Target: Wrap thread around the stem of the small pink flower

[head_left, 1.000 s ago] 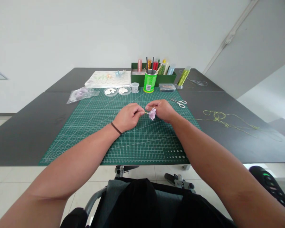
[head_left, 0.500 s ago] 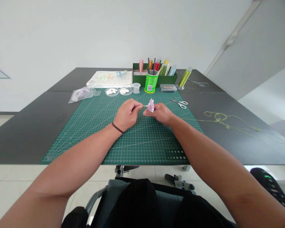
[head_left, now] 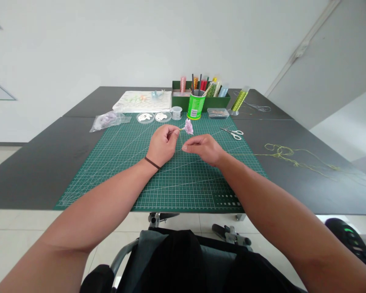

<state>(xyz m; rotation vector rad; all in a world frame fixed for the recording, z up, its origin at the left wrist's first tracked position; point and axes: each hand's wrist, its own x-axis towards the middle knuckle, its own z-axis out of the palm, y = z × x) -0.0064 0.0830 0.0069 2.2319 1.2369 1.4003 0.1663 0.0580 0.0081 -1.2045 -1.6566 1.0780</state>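
Over the green cutting mat (head_left: 118,171), my left hand (head_left: 164,142) is closed in a pinch on the thin stem of a pale purple artificial flower (head_left: 188,126). The bloom points to the right, beyond my fingertips. My right hand (head_left: 204,148) is just below and right of the bloom, apart from it, with thumb and forefinger pinched together. A yellow-green thread (head_left: 247,154) runs beneath this hand's wrist toward a loose tangle on the right. Its fine end at my right fingertips is hard to see.
White-handled scissors (head_left: 235,133) lie right of my hands. Behind stand a green can (head_left: 195,106) with sticks, a dark green box (head_left: 177,101) of thread spools, and dishes of white pieces (head_left: 145,117). At left lies a plastic bag (head_left: 108,121); at right, a yellow-green spool (head_left: 240,100).
The flower has tilted and moved up and left with my left fingers. My right hand has dropped away from the bloom, its thumb and forefinger now pinched.
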